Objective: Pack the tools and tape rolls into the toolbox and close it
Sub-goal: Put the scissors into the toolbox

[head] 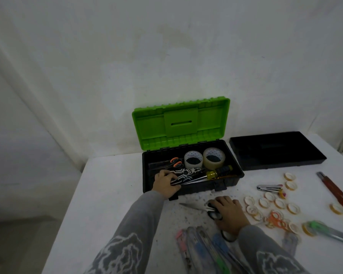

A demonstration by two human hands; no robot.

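The black toolbox (pixel 233 181) stands with its green lid (pixel 181 123) up against the wall. Inside lie two tape rolls (pixel 193 159), orange-handled scissors (pixel 174 162), a yellow-handled screwdriver (pixel 219 172) and black-and-white pliers (pixel 188 174). My left hand (pixel 164 184) rests over the box's front left rim, fingers closed on the pliers' handles. My right hand (pixel 229 213) lies on the table, covering the black handles of a pair of scissors (pixel 192 207) whose blades point left.
A black tray (pixel 275 150) sits right of the toolbox. Several small tape rolls (pixel 279 203), metal pliers (pixel 269 187), a red tool (pixel 335 189), orange scissors (pixel 275 218), a green cutter (pixel 329 231) and packaged tools (pixel 202 248) lie on the white table (pixel 111 194). Dirt specks are scattered in front.
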